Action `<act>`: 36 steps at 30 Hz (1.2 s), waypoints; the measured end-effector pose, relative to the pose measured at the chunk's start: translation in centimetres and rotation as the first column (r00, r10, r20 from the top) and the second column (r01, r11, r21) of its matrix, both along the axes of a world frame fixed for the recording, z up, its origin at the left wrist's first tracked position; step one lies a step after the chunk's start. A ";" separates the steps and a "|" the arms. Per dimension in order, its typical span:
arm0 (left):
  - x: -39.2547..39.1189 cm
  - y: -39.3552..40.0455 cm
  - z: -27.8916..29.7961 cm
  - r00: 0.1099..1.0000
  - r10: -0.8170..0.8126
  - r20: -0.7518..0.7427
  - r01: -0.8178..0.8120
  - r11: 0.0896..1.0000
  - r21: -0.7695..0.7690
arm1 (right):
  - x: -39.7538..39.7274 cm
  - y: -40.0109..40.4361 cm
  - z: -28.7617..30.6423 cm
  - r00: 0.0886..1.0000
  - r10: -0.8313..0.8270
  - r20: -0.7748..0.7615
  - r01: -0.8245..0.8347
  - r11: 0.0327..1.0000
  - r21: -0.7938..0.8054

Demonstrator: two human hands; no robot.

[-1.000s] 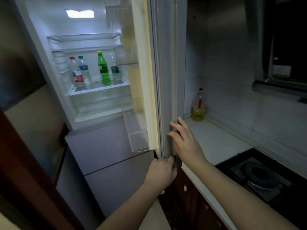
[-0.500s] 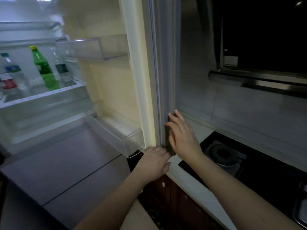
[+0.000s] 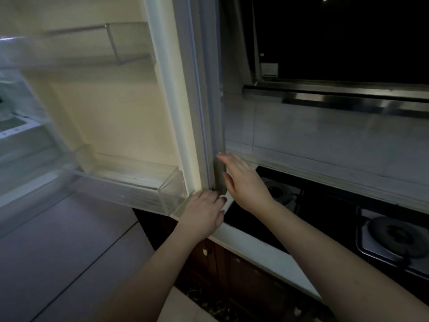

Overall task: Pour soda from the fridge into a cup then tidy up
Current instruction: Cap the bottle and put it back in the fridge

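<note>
The fridge door (image 3: pixel 130 108) stands wide open, its cream inner side facing me, with two clear door bins, the lower bin (image 3: pixel 148 182) holding nothing I can see. My left hand (image 3: pixel 204 212) curls around the bottom corner of the door's grey outer edge (image 3: pixel 209 112). Just above it, my right hand (image 3: pixel 243 182) lies flat against that same edge with fingers extended. A sliver of the lit fridge interior (image 3: pixel 14 126) shows at the far left. No soda bottle or cup is in view.
A white counter edge (image 3: pixel 260 252) runs to the right of the door, over dark wooden cabinets (image 3: pixel 232 275). A black gas hob (image 3: pixel 348 224) with two burners sits on it. A steel range hood (image 3: pixel 336 96) hangs above. The grey lower fridge drawers (image 3: pixel 58 252) are at the left.
The view has swung right and closer to the door; the bottles on the fridge shelf have left the frame. Both hands stay on the door's edge, which has opened wider over the counter.
</note>
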State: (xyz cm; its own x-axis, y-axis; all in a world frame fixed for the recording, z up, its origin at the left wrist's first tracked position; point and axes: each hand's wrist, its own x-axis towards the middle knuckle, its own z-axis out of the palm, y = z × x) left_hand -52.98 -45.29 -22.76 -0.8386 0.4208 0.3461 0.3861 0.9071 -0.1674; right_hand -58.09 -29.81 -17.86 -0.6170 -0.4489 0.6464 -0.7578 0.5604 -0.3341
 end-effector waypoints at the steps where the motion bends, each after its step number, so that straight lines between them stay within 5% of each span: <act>1: -0.2 0.3 0.1 1.000 -0.009 -0.014 0.009 1.000 0.018 | 0.0 0.6 -0.2 1.000 -0.019 0.004 0.019 1.000 0.020; 10: -2.1 6.6 -0.2 0.991 -0.113 0.078 0.108 0.992 0.066 | 2.5 9.6 -2.6 0.925 -0.374 0.069 0.344 0.900 0.269; 19: -0.9 17.1 -0.6 0.978 -0.151 0.142 0.134 0.984 0.118 | 9.2 20.2 -4.5 0.707 -0.705 0.065 0.650 0.683 0.334; 36: 6.9 44.1 0.4 0.876 -0.427 0.227 0.416 0.904 0.095 | 22.2 44.0 -5.3 0.403 -0.913 0.064 0.854 0.401 0.331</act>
State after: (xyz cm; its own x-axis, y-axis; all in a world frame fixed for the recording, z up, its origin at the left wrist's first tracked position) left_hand -46.09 -1.19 -22.38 -0.6441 0.7421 0.1856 0.7566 0.6538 0.0118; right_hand -35.89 14.24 -23.19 -0.8443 0.3323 0.4204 0.2825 0.9427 -0.1777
